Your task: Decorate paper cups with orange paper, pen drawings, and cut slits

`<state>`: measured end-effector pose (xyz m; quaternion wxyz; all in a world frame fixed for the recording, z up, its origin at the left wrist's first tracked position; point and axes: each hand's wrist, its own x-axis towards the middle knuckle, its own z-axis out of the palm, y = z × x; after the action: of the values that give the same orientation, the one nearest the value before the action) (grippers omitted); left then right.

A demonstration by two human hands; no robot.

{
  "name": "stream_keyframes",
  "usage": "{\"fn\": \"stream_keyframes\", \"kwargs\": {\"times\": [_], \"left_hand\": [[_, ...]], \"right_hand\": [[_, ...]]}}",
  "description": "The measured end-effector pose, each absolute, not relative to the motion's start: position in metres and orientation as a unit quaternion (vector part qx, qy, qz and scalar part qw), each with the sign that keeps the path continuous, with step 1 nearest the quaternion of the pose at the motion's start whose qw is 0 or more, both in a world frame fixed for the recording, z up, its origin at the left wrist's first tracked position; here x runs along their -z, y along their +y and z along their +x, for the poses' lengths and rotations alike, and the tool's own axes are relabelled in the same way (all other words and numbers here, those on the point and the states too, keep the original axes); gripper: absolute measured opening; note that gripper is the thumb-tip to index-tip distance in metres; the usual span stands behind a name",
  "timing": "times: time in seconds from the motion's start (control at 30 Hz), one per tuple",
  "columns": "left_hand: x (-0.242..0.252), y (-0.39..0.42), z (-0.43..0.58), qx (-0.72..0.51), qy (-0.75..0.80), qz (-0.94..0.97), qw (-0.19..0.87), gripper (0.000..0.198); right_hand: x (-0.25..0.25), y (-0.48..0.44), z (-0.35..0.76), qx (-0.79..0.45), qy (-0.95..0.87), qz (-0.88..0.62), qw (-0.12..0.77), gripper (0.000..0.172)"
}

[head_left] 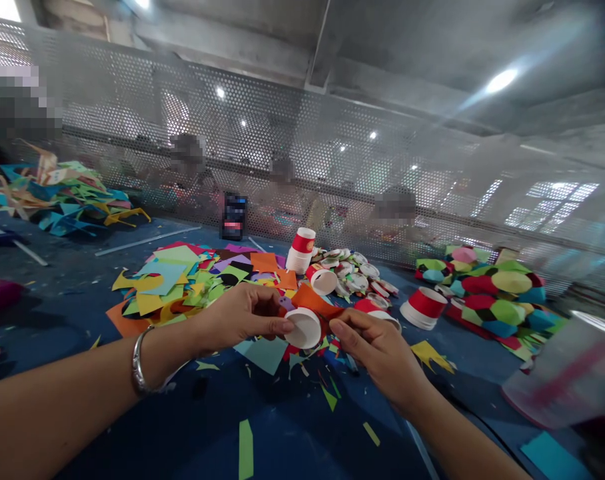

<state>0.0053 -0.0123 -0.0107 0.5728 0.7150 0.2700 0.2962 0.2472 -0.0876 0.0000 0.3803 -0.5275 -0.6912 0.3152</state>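
In front of me, my left hand (252, 317) pinches the edge of a white round disc (303, 329), which looks like the cut-off base of a paper cup. A silver bangle is on that wrist. My right hand (375, 343) pinches a piece of orange paper (315, 301) that runs behind and above the disc. Whether the paper is fixed to the disc I cannot tell. Just beyond my hands, a red-and-white paper cup (323, 280) lies on its side, near a stack of paper cups (301, 252).
Coloured paper pieces (167, 273) are heaped left of centre; scraps litter the blue table (192, 427). Behind the cups lies a pile of round pieces (355, 273). Patchwork paper balls (497, 287) and a translucent tub (565, 367) stand right. A phone (233, 216) leans against a perforated metal screen (282, 133).
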Motion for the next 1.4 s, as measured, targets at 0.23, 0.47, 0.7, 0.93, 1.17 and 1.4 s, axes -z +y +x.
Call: {"fn": "stream_keyframes", "kwargs": {"times": [0.23,0.47,0.7,0.93,1.17,1.4], "left_hand": [[0.0087,-0.0144,0.0057,-0.295,0.266,0.708,0.584,0.028],[0.0111,-0.0149,0.0071,-0.284,0.25,0.718,0.584,0.027],[0.0119,-0.0153,0.0085,-0.291,0.243,0.724,0.576,0.025],[0.0131,-0.016,0.0095,-0.292,0.241,0.724,0.577,0.025],[0.0096,-0.0171,0.0098,-0.291,0.237,0.721,0.583,0.022],[0.0122,-0.0174,0.0107,-0.287,0.249,0.728,0.571,0.027]], "right_hand": [[0.0022,-0.0869,0.2484,-0.308,-0.689,-0.534,0.382,0.038],[0.0015,-0.0875,0.2473,-0.309,-0.696,-0.527,0.378,0.036],[0.0014,-0.0871,0.2467,-0.327,-0.697,-0.516,0.375,0.033],[0.0006,-0.0876,0.2455,-0.32,-0.701,-0.52,0.37,0.035],[0.0008,-0.0873,0.2448,-0.33,-0.698,-0.509,0.38,0.036],[0.0042,-0.0862,0.2472,-0.323,-0.706,-0.51,0.371,0.035]]}}
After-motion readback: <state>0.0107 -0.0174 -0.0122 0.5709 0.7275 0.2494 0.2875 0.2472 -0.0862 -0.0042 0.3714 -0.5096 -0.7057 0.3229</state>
